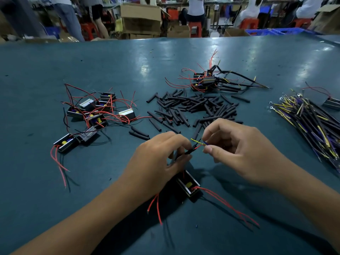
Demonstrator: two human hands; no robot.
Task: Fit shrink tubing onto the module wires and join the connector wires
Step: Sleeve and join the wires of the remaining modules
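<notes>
At the near edge of the table (55,61), the left hand (158,159) pinches a tubed module wire (190,151) while the right hand (239,146) pinches connector wires (199,142) against it; 1 module (187,183) lies below, a far finished pile (204,80) waits, many modules (95,111) remain.

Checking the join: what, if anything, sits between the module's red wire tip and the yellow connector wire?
Nothing visible: the red wire tip, held by the left hand, nearly meets the yellow connector wire pinched by the right hand.
</notes>
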